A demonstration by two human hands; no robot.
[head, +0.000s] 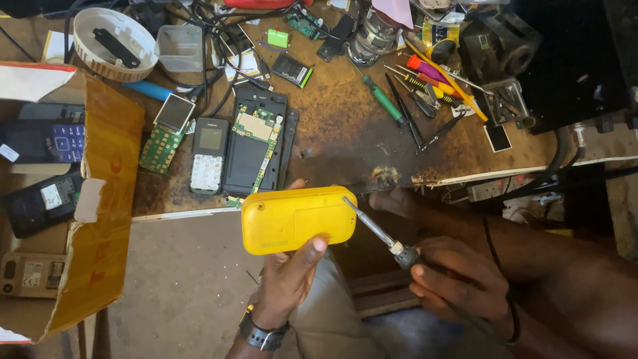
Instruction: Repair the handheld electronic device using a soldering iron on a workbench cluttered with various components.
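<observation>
Left hand (287,272) is closed around a yellow plastic casing (298,220), thumb up on its lower edge, fingers behind; wristwatch (264,334) on that wrist. The casing is a smooth, glossy, rounded rectangle with soft corners, held in the air just off the front edge of the desk (332,126), over the person's lap. Right hand (455,279) is wrapped tight on the dark handle of a screwdriver (380,231); its thin bare metal shaft runs up-left and the tip touches the casing's upper right corner.

Desk top is worn brown wood, stained and scorched, with a charred, chipped patch at the front edge just right of the casing. Near the front edge, left to middle: a green circuit board with small screen (166,131), a black keypad phone (208,155) with pale keys, and an opened black phone frame (256,143) showing a green board inside. Right part of the desk holds a loose bunch of screwdrivers with green, red and yellow handles (425,83) and black tweezers. At the back left corner sit a round white plastic lid (114,44) and a clear square tub (181,47). Open cardboard box (100,199) with old phones stands at the left edge.
</observation>
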